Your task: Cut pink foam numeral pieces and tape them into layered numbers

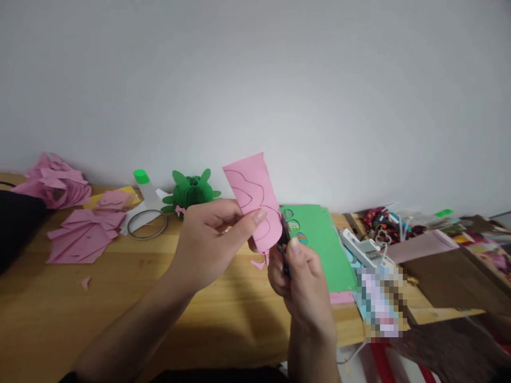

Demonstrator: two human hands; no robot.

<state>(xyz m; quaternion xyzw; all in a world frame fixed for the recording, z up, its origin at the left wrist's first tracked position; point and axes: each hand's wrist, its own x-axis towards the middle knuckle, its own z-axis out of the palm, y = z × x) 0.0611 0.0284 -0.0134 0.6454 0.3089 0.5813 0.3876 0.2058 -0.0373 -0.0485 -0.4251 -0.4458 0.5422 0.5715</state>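
Note:
Between the thumb and fingers of my left hand [217, 236] is a piece of pink paper [255, 186] with curved dark lines drawn on it. Its lower end is rounded, and a thin pink offcut [259, 264] shows just beneath. My right hand [299, 274] is closed round a pair of dark scissors [285, 234]. The blades are at the right edge of the paper; my fingers cover most of the handles. Both hands are raised above the wooden table [167, 298].
A green paper turtle-like figure [194, 191], a glue bottle [147, 189], a roll of tape [147, 224] and folded pink paper [85, 234] lie left. Right are green sheets [319, 250], a white power strip [361, 249] and a brown cardboard box [451, 276].

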